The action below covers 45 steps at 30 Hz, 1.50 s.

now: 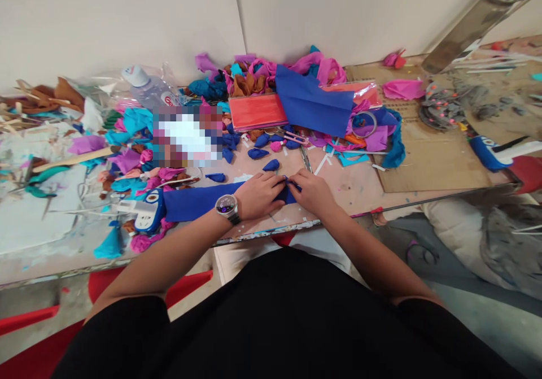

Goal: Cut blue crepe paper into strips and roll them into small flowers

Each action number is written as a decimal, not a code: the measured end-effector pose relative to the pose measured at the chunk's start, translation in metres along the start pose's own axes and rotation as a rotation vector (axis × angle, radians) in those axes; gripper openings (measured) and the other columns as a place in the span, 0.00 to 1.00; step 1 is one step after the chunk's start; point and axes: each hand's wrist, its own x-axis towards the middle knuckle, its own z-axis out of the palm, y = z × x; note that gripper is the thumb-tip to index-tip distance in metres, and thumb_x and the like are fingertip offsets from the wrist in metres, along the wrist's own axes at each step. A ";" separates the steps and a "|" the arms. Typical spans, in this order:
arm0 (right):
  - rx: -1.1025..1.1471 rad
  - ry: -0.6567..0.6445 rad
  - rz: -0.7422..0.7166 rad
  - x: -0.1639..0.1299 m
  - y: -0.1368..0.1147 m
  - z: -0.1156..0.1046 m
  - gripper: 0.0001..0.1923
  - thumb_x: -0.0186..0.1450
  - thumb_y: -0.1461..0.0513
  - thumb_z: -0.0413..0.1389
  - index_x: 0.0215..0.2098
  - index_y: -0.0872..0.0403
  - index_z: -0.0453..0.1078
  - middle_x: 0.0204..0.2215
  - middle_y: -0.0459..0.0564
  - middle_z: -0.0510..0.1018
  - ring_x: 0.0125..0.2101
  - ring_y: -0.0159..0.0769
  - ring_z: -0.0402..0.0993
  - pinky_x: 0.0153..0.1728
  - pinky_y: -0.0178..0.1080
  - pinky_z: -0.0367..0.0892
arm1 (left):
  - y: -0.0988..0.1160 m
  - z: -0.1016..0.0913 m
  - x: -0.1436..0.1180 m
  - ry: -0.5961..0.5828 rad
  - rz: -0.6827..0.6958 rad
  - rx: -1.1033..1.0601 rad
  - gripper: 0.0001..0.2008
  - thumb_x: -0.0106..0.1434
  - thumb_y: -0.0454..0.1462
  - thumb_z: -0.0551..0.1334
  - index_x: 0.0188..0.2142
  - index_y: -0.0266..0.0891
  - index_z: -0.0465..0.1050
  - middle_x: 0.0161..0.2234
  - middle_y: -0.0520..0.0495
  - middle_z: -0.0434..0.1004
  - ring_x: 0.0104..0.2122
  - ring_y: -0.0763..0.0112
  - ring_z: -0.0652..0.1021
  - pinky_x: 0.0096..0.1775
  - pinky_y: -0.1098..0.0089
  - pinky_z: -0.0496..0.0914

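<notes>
A long strip of blue crepe paper (199,203) lies along the table's front edge. Over its right part rests my left hand (259,194), a watch on the wrist, thumb and fingers closed on the paper. My right hand (312,188) faces it, fingertips pinching the strip's end close to the left fingertips. The paper between them looks folded or rolled, partly hidden by the fingers. Just beyond the hands lies a small twisted blue paper piece (271,165), with several similar ones farther back. A thin metal tool (305,158) lies beyond my right hand.
Behind are pink-handled scissors (295,137), a red packet (256,113), a large blue sheet (313,102) and a tape roll (364,123). Coloured paper scraps, a bottle (148,88) and a blue-white power strip (150,212) stand left. Cardboard (427,167) covers the right.
</notes>
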 end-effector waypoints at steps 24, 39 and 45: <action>-0.077 0.061 -0.377 0.000 0.026 -0.018 0.15 0.75 0.64 0.54 0.52 0.54 0.81 0.41 0.59 0.77 0.42 0.48 0.70 0.48 0.51 0.72 | -0.021 0.018 -0.005 0.169 -0.013 -0.169 0.25 0.73 0.44 0.60 0.65 0.36 0.70 0.61 0.35 0.76 0.62 0.46 0.73 0.62 0.48 0.68; -0.013 0.085 -0.396 -0.005 0.030 -0.010 0.15 0.75 0.61 0.54 0.54 0.54 0.80 0.43 0.59 0.78 0.43 0.48 0.71 0.48 0.51 0.72 | -0.020 0.016 -0.005 0.145 -0.041 -0.144 0.27 0.74 0.46 0.57 0.66 0.33 0.70 0.64 0.34 0.72 0.65 0.45 0.70 0.64 0.47 0.66; -0.010 0.069 -0.396 -0.006 0.030 -0.009 0.16 0.75 0.61 0.55 0.56 0.51 0.80 0.45 0.58 0.78 0.44 0.48 0.72 0.49 0.52 0.72 | -0.019 0.015 -0.006 0.141 -0.040 -0.139 0.28 0.74 0.46 0.57 0.67 0.34 0.69 0.63 0.33 0.72 0.64 0.44 0.70 0.63 0.46 0.66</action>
